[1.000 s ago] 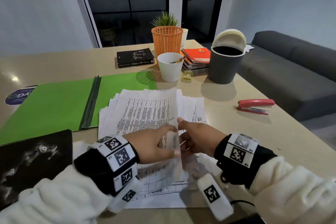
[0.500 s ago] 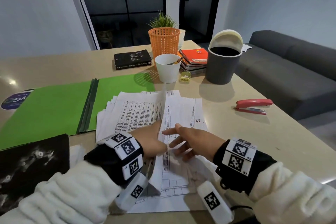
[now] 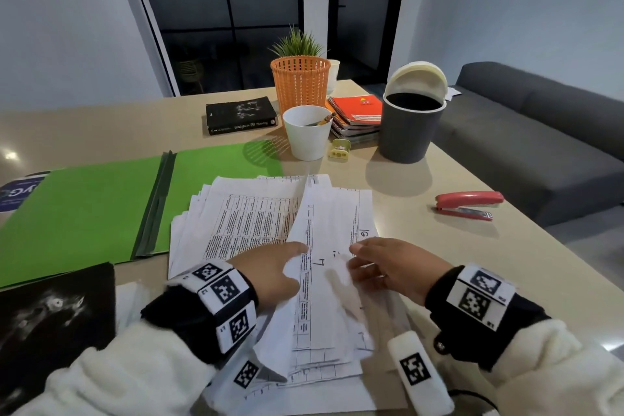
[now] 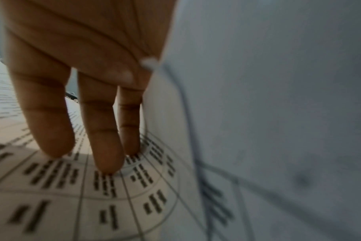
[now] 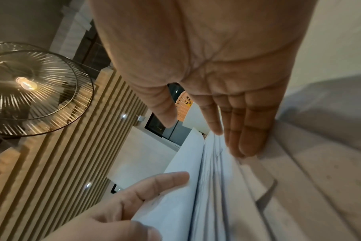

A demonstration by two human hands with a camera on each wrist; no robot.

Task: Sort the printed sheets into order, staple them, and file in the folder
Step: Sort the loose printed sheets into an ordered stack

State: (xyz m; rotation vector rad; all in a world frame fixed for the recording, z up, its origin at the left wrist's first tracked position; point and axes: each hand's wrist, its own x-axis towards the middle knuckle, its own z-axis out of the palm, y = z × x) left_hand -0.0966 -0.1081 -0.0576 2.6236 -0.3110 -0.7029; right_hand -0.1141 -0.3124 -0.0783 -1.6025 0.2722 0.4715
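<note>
Left hand (image 3: 270, 267) flat, fingers straight, under a lifted sheet (image 3: 324, 246). Right hand (image 3: 391, 267) released, fingertips on the printed stack (image 3: 236, 223). Counter (image 3: 405, 213) beneath.

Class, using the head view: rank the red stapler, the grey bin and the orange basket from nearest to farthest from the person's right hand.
From the right hand:
1. Red stapler, to its right on the table.
2. Grey bin, beyond the hand, lid tipped open.
3. Orange basket, far back, towards the left.
</note>
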